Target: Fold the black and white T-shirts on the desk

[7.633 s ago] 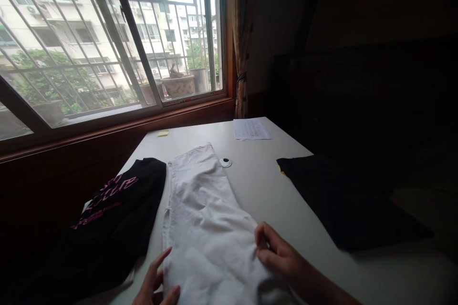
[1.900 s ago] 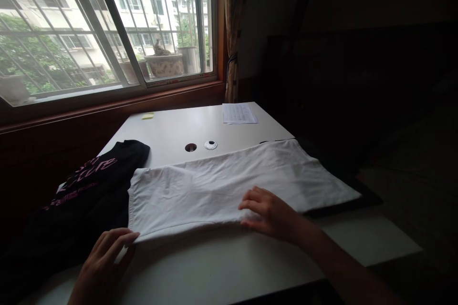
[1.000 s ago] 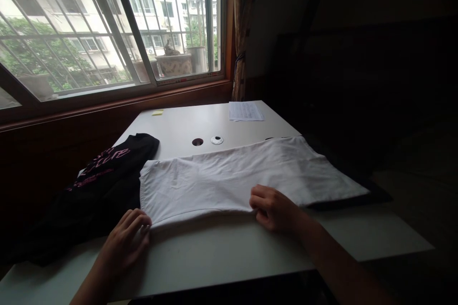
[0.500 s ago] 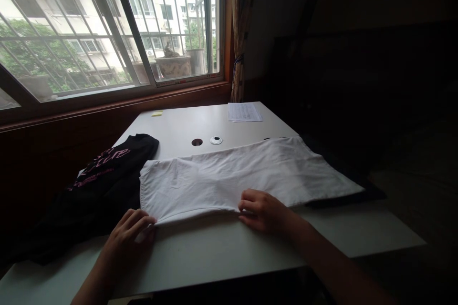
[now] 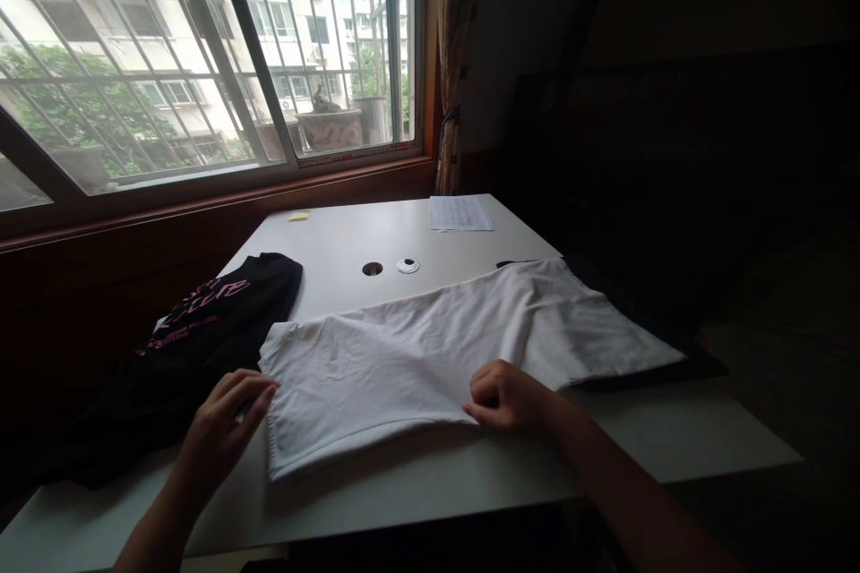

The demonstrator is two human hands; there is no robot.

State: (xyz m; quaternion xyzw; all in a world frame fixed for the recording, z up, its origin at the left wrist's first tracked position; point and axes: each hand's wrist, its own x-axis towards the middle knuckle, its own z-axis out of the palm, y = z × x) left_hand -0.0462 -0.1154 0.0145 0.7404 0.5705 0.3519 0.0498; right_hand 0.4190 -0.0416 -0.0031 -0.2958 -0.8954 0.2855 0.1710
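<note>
A white cloth garment (image 5: pixel 376 376) lies lengthwise across the white table (image 5: pixel 349 510), with wrinkles near its middle and its left end angled toward the front edge. My left hand (image 5: pixel 225 416) is at the garment's left edge, thumb and fingers pinched together on the cloth there. My right hand (image 5: pixel 503 396) is curled closed on the garment's front edge, right of its middle. Left of the white garment is a black garment (image 5: pixel 221 322) with pink lettering.
Dark cloth (image 5: pixel 645 374) shows under the white garment's right end. Farther back are papers (image 5: pixel 460 213), a yellow note (image 5: pixel 299 216), a round hole (image 5: pixel 372 269) and a white round cover (image 5: pixel 407 266). A barred window (image 5: pixel 322 45) stands behind.
My left hand has moved up and left along the garment's left edge. The garment's front left corner now reaches nearer the table's front. My right hand has shifted slightly right and is curled tighter.
</note>
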